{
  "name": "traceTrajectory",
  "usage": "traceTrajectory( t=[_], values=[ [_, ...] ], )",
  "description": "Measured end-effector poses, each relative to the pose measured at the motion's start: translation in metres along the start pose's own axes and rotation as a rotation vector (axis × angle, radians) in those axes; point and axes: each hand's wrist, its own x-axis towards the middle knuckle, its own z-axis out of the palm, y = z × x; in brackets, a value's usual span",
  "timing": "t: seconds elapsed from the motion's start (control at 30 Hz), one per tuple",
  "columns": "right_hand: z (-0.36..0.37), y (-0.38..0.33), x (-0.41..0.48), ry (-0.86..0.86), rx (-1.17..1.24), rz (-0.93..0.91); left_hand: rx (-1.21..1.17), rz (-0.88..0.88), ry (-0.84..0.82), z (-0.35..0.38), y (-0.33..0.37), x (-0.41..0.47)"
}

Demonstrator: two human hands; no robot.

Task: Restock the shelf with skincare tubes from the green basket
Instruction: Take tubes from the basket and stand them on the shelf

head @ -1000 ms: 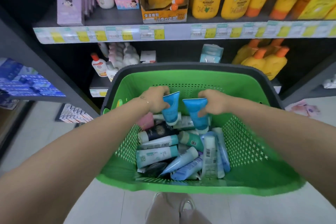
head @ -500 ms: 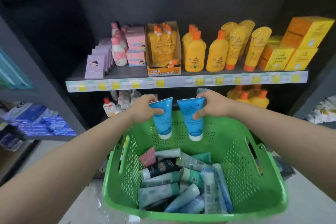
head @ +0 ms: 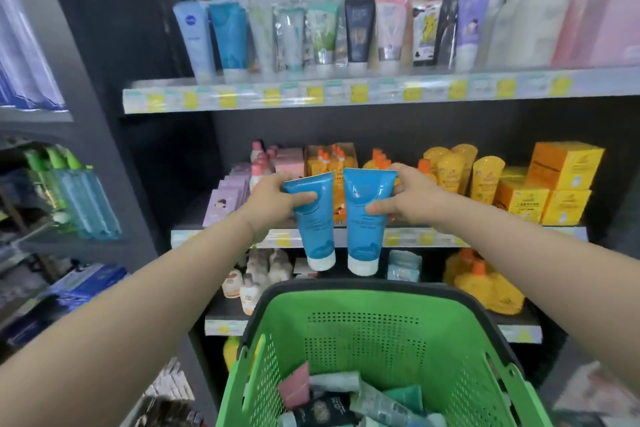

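No legible text or labels.

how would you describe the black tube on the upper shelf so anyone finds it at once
Look at the upper grey shelf with yellow price tags, where a row of tubes stands cap down. Near the row's middle is the black plastic tube, between a pale green tube and a pink tube. Its dark body stands out against those pale neighbours.

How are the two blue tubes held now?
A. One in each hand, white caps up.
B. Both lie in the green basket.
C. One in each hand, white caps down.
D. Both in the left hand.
C: the left hand grips the left blue tube, the right hand grips the right blue tube, and each tube hangs cap end down.
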Motion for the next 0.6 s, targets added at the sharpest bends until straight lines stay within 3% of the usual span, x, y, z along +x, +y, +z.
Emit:
traceTrajectory(
  t=[0.43,0.6],
  values=[
    [-0.033,-0.076,0.005,0.086,0.005,-0.152,-0.129,0.11,0.093,-0.034,0.097,0.009],
    [-0.039,-0.095,0.003,0.098,0.014,-0.188,-0.08,0.174,0.098,-0.044,0.125,0.006]
  ],
)
